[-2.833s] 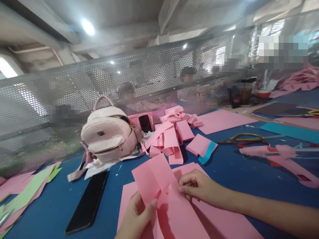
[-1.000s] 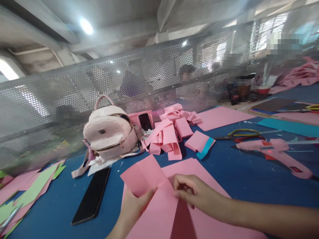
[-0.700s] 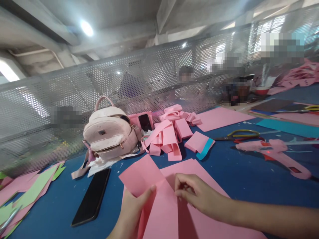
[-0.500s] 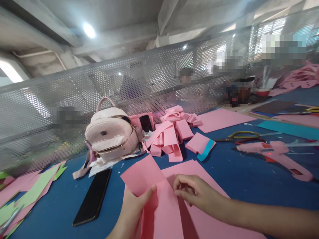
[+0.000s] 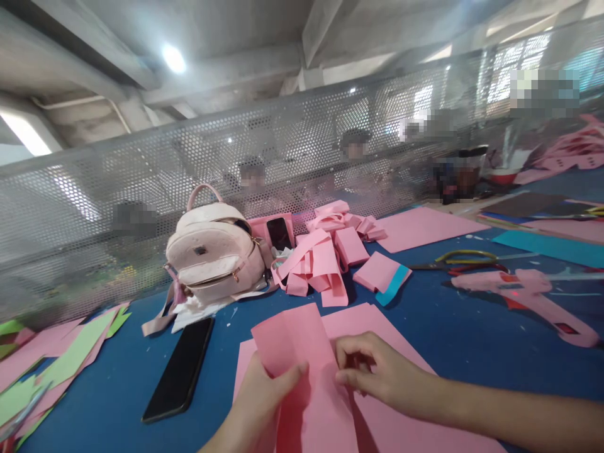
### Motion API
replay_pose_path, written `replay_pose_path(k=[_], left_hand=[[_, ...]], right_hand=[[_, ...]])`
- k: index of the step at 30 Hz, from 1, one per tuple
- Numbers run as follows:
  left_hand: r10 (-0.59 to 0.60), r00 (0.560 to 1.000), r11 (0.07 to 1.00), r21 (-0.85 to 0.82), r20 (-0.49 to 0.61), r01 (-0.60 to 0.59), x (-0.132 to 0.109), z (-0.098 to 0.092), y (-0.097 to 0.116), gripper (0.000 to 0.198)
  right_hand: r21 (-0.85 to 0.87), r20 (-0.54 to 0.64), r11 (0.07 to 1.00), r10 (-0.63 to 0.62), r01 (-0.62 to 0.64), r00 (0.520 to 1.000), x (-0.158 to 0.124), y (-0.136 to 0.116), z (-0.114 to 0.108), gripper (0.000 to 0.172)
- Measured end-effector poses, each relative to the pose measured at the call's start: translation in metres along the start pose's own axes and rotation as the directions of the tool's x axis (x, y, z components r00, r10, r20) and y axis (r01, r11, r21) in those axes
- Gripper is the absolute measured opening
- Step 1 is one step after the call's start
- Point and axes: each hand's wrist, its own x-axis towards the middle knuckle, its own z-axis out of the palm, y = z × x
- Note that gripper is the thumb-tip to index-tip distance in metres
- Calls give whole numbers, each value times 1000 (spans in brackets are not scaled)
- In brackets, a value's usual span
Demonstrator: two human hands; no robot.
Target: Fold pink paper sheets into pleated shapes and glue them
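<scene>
My left hand [image 5: 257, 409] grips a folded pink paper sheet [image 5: 302, 365] from its left side, thumb pressed on the front. My right hand [image 5: 377, 374] pinches the same sheet at its right edge, fingers curled closed. The sheet stands tilted up above a larger flat pink sheet [image 5: 406, 421] lying on the blue table [image 5: 472, 340]. Both hands work at the bottom centre of the head view.
A black phone [image 5: 182, 371] lies left of my hands. Behind are a pale pink backpack [image 5: 214, 258], a heap of folded pink strips [image 5: 325, 261], scissors [image 5: 465, 261] and a pink glue gun [image 5: 523, 289]. Green and pink scraps [image 5: 51, 365] lie far left. A perforated metal screen [image 5: 283, 157] bounds the table.
The upper flap of the pink sheet has been folded in, so the held piece is narrower and more upright. Both hands kept their grip and shifted slightly right.
</scene>
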Motion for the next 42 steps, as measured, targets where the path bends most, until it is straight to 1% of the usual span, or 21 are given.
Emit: replay_pose_path(k=[2, 5, 9, 11, 14, 15, 16, 18, 19, 20, 22, 24, 26, 27, 28, 29, 30, 33, 36, 39, 42], left_hand=[[-27, 998, 999, -28, 56, 29, 0, 0, 4, 41], [-71, 989, 996, -40, 133, 77, -1, 0, 8, 51], [-78, 963, 997, -4, 259, 82, 1, -1, 4, 59], [-85, 955, 996, 33, 284, 79, 7, -6, 1, 58], [-50, 978, 995, 98, 205, 31, 21, -19, 6, 55], [34, 991, 996, 81, 133, -45, 25, -24, 11, 55], [145, 989, 988, 58, 31, -146, 29, -29, 18, 55], [285, 954, 958, 60, -89, -281, 33, -37, 34, 51], [357, 925, 934, 82, -131, -348, 32, -40, 42, 46], [526, 832, 850, 157, -179, -503, 30, -42, 50, 43], [705, 689, 708, 217, -166, -672, 22, -42, 60, 34], [853, 514, 516, 306, -94, -800, 12, -40, 59, 34], [931, 352, 275, 447, 97, -851, 3, -36, 46, 45], [930, 279, 127, 506, 237, -853, -1, -33, 37, 49], [884, 230, -36, 550, 406, -835, -3, -31, 26, 47], [852, 185, -148, 565, 489, -812, -5, -28, 16, 41], [816, 165, -221, 563, 553, -797, -6, -25, 6, 39], [694, 201, -328, 552, 692, -767, -5, -21, -11, 34], [650, 248, -335, 564, 718, -755, -2, -25, -11, 37], [682, 250, -291, 569, 687, -769, -1, -30, -5, 38], [667, 235, -302, 545, 707, -782, -2, -31, 0, 36]], right_hand=[[-4, 3, 1000, -4, 4, 1000, 0, 1, 0, 30], [39, 31, 998, 40, -41, 999, 1, 3, -1, 32], [117, 82, 990, 68, -77, 994, 0, 3, 0, 27], [168, 100, 979, 99, -115, 990, 1, 4, 0, 29], [266, 96, 947, 160, -180, 982, 5, 7, -1, 36], [297, 86, 936, 172, -190, 981, 6, 7, -2, 38], [327, 73, 925, 179, -193, 981, 7, 7, -4, 39], [375, 65, 906, 185, -196, 981, 8, 5, -7, 41], [388, 72, 899, 191, -203, 979, 8, 3, -9, 42], [394, 79, 893, 201, -216, 976, 8, 1, -11, 42], [404, 86, 881, 231, -246, 969, 6, -2, -13, 42], [426, 93, 865, 248, -264, 964, 4, -3, -13, 40], [466, 116, 838, 258, -282, 959, 2, -3, -11, 39], [491, 126, 821, 265, -292, 956, 1, -3, -9, 38], [517, 135, 800, 275, -304, 952, 0, -4, -8, 37], [542, 142, 779, 287, -317, 947, -1, -5, -6, 36], [564, 142, 761, 293, -321, 945, -2, -7, -4, 34], [569, 180, 747, 295, -345, 938, -7, -13, 0, 32], [544, 209, 748, 318, -380, 925, -11, -19, 1, 36], [552, 191, 743, 329, -378, 925, -13, -21, 1, 36], [536, 211, 765, 288, -357, 934, -14, -20, 1, 32]])
